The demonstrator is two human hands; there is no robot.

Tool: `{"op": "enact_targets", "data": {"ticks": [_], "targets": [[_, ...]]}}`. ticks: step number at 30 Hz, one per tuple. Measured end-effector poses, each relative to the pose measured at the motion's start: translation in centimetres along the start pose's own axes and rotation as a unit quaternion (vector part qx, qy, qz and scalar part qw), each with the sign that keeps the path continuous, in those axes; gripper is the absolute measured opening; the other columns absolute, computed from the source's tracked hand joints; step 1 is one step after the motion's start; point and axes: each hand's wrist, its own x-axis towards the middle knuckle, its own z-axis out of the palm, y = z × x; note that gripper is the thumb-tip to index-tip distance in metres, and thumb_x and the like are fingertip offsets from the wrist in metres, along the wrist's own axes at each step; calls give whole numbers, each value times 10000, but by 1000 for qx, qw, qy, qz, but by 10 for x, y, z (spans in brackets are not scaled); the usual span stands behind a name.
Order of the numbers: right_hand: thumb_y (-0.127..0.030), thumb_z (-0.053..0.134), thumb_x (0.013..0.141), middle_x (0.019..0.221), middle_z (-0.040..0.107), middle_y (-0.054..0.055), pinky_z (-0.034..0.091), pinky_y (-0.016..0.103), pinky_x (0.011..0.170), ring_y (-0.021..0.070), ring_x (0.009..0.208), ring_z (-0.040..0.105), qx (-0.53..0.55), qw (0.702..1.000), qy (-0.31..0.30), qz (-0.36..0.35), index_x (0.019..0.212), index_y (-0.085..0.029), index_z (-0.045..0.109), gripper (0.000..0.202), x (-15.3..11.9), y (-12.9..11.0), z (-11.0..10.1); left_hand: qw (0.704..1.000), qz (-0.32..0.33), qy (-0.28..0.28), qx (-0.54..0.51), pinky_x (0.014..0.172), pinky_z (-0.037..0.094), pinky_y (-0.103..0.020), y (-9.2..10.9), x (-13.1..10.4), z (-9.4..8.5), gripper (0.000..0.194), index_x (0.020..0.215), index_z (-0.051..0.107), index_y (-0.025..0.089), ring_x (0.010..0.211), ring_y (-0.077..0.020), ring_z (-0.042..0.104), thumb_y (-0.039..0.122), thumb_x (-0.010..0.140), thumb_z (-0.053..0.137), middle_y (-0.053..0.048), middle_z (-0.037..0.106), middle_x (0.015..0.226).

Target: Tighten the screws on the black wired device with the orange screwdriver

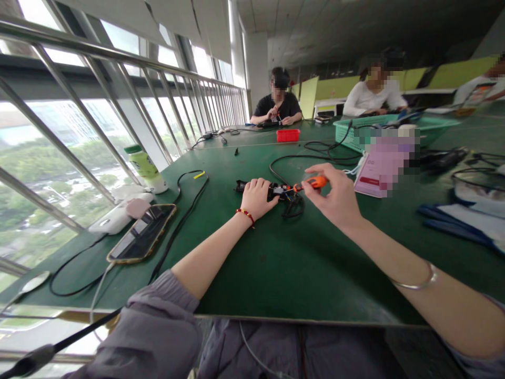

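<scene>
Pinching orange-handled screwdriver (316, 182) w/ R hand (338, 199), we've L hand (258, 197) clasped over long black plastic-looking device (241, 186) on green table (272, 273): prob. light, stiff, thin exposed wires (292, 197) fragile, so best grip device ends

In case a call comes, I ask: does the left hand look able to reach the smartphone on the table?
Probably yes, once the left hand leaves the black device under it: only a black cable lies between hand and smartphone.

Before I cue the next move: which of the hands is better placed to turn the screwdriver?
Probably the right hand: it holds the screwdriver, shaft towards the device, while the left hand lies over the device.
</scene>
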Motion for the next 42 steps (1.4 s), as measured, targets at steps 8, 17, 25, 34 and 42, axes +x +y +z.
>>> {"op": "enact_targets", "data": {"ticks": [8,17,25,34,42], "targets": [[-259,573,755,891,676,33,475,374,810,191,743,621,35,999,13,-12,1030,-220,567,277,0,-2,-1,1000,-1,-8,-2,940,403,-399,0,0,0,383,1102,574,162,1072,-274,491,450,858,516,-106,588,1119],[-352,585,778,669,627,5,458,395,805,217,713,618,-3,1000,-16,26,847,-234,605,138,0,-2,-1,1000,-3,-7,-5,943,401,-398,1,0,-1,376,1103,571,167,1078,-273,487,448,859,514,-106,587,1129],[-300,584,759,749,647,13,464,386,800,210,728,613,9,1000,-3,10,953,-226,593,208,0,-1,-2,1000,2,-4,-3,943,398,-402,-2,0,2,382,1109,566,169,1080,-275,485,451,858,509,-107,582,1125],[-250,576,744,820,651,20,466,380,807,197,733,614,29,1000,10,-5,1057,-213,560,315,0,-2,-2,1000,2,-5,-4,947,396,-404,0,0,2,391,1122,563,160,1078,-275,481,447,862,506,-108,583,1135],[-329,579,775,694,635,8,459,381,778,210,703,603,-7,1000,-4,12,853,-231,603,128,0,-2,-2,1000,0,-6,-1,937,402,-397,0,0,-1,376,1102,570,169,1075,-274,488,451,863,502,-106,589,1123]]}}
